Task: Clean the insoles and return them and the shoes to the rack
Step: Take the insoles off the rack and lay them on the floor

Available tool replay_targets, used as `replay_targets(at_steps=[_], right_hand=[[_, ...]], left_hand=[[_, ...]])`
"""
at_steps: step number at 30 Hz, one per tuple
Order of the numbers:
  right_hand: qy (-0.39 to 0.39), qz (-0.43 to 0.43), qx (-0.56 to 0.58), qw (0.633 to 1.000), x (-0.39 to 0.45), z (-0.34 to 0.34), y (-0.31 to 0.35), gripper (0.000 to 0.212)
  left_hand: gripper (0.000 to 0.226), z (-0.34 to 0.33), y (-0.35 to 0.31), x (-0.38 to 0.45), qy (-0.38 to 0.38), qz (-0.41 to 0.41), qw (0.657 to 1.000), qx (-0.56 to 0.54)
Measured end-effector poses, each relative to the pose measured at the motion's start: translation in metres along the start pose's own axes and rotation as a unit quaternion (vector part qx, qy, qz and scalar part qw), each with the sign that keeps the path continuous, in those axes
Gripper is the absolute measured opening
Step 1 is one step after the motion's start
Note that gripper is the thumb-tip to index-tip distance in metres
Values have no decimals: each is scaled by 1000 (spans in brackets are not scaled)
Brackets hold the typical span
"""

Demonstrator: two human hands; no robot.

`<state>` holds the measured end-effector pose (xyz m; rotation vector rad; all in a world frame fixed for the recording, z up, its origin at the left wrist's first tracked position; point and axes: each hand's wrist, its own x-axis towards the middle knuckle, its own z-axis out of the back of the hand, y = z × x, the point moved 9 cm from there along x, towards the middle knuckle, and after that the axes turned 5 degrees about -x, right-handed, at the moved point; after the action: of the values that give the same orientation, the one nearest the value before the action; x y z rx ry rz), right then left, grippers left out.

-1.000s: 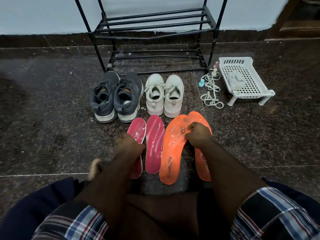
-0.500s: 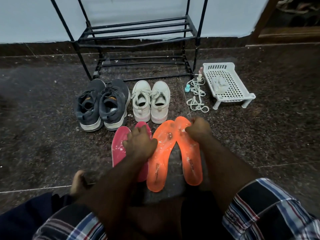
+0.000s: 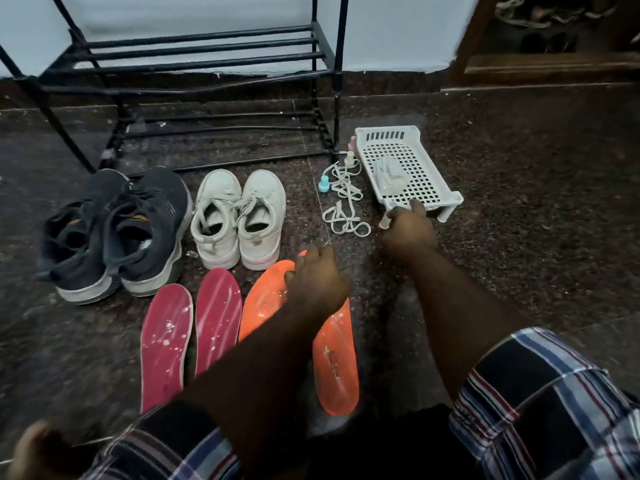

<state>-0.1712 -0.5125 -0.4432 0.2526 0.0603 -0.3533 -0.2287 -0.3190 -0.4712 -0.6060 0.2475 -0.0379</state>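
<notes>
Since leaving the insoles, the right hand (image 3: 408,230) touches the basket (image 3: 446,195) (near rim).

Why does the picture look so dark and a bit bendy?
In the head view the light is dim, so the floor and the dark grey sneakers lose detail; the pale wall is brightest. The wide lens bows the shoe rack bars near the edges. The bottom left corner is smeared with blur, while the white basket looks fairly sharp.
</notes>
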Motion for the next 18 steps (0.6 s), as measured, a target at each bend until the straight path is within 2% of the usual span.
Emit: replay_targets(at_steps=[6, 9, 15, 18], right_hand=[[76, 21, -33, 996, 22, -8, -3, 32], [70, 35, -45, 996, 29, -8, -1, 26], [73, 48, -66, 994, 6, -18, -3, 31], [102, 39, -68, 992, -21, -18, -5, 34]], left_hand=[[58, -6, 0, 8, 3, -1, 1000, -10], [60, -6, 0, 8, 5, -5, 1000, -21], [58, 3, -1, 1, 2, -11, 1000, -20], [59, 5, -3, -10, 8, -13, 1000, -15]])
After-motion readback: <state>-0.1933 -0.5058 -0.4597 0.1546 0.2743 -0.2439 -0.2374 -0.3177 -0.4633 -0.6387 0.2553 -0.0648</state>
